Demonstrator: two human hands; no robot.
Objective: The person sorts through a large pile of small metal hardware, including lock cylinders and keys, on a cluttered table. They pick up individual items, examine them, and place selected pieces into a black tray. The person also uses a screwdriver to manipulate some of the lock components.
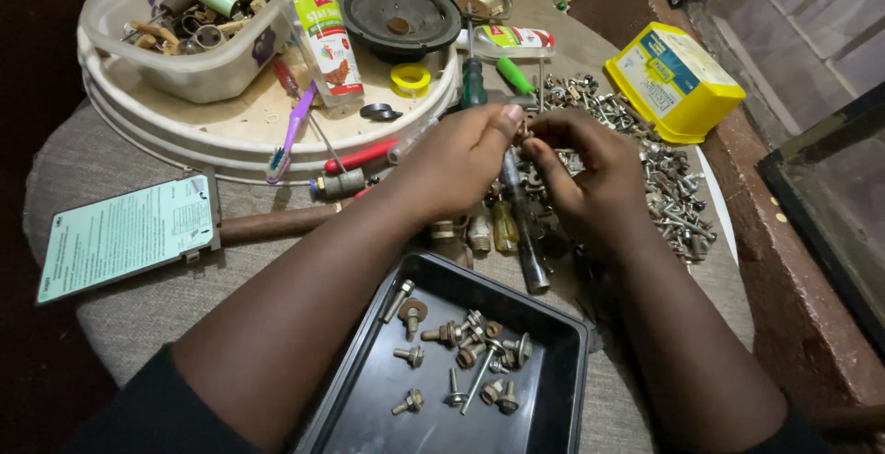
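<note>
The left hand (461, 154) and the right hand (585, 173) meet fingertip to fingertip above the counter (138, 320), each with thumb and forefinger pressed together on one small metal fastener (524, 131), which is too small to tell apart as bolt or nut. The other fingers of both curl inward.

Just beneath the hands a dark metal rod (521, 224) lies pointing toward the person, with a few brass fittings (479, 231) beside it. To the right spreads a heap of loose bolts and nuts (668, 187), running from near the right hand out toward a yellow box (678, 81) at the counter's far edge. Close to the person sits a black plastic tray (553, 389), holding a scatter of bolts with washers (466, 348) in its middle.

Behind the left hand stands a white round tray (230, 131) carrying a clear tub of odd parts (184, 21), a plastic bottle lying on its side (323, 35), a black speaker cone (398, 16), a yellow tape roll (410, 79) and a purple toothbrush (290, 131). A green-handled screwdriver (474, 81) and a red-handled tool (359, 155) lie at its rim. To the left a pale green printed sheet (124, 233) rests on a clipboard-like panel fixed to a brown handle (272, 225).

The counter is covered in grey woven cloth with a rounded outline. On the right a reddish-brown ledge (784, 260) runs beside it, with dark-framed glass panes (834, 205) beyond.
</note>
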